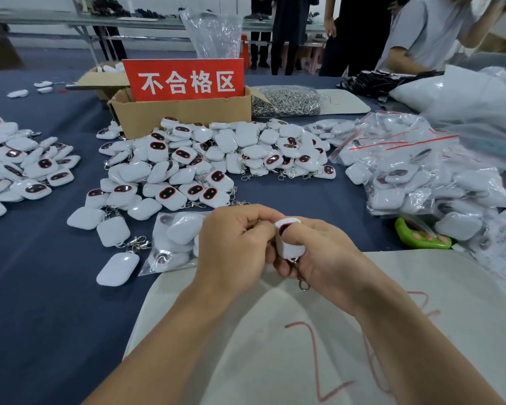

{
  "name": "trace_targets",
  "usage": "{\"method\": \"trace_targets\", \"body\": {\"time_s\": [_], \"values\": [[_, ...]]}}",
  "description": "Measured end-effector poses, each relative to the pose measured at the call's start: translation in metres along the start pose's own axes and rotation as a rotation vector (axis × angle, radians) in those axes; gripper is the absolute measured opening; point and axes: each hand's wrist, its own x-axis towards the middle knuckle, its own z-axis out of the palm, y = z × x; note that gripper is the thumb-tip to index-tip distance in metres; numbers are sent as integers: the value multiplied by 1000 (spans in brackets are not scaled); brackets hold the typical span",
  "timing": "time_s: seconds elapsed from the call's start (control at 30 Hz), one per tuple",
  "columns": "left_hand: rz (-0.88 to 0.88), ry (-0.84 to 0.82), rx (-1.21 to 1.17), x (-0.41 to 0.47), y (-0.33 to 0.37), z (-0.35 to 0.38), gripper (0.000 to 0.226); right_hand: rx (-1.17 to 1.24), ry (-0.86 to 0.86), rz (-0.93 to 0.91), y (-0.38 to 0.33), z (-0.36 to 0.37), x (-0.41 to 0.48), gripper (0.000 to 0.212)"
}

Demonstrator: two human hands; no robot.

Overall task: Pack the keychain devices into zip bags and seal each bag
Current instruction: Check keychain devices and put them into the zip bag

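My right hand (319, 255) grips a white keychain device (288, 239) with a dark red-rimmed face; its metal clasp (303, 283) dangles below. My left hand (234, 244) is curled close against the device's left side, fingertips pinching at it; whether a bag is between the fingers is hidden. A big pile of loose white devices (205, 159) lies behind my hands. A clear zip bag holding several devices (176, 241) lies just left of my left hand. Filled zip bags with red seals (415, 171) are heaped at the right.
A cardboard box (184, 112) with a red sign stands behind the pile. A second device pile (21, 165) lies at the left, metal clasps (287, 100) at the back. A white cloth (304, 331) with red marks is under my arms. A green object (421, 235) lies right. People stand beyond.
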Motion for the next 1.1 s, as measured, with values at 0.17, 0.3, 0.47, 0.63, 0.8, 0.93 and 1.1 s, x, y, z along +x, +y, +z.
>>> {"method": "trace_targets", "body": {"time_s": [0.17,0.3,0.47,0.63,0.8,0.93,1.1], "values": [[1,15,1,0,2,3,32,-68,29,-12,3,-4,2,26],[6,75,145,1,-3,5,18,42,-89,1,2,-6,4,19],[6,93,200,3,-6,7,12,46,-86,-30,3,-5,3,24],[80,82,264,2,-5,5,7,-22,-38,-8,3,-6,3,26],[87,118,383,6,-4,-1,8,-76,219,-75,-1,-11,2,15],[85,151,526,5,-7,-5,23,-62,303,-210,-3,-13,-2,13],[298,277,595,1,-9,-1,26,-35,324,-234,-4,-11,-3,23]]}}
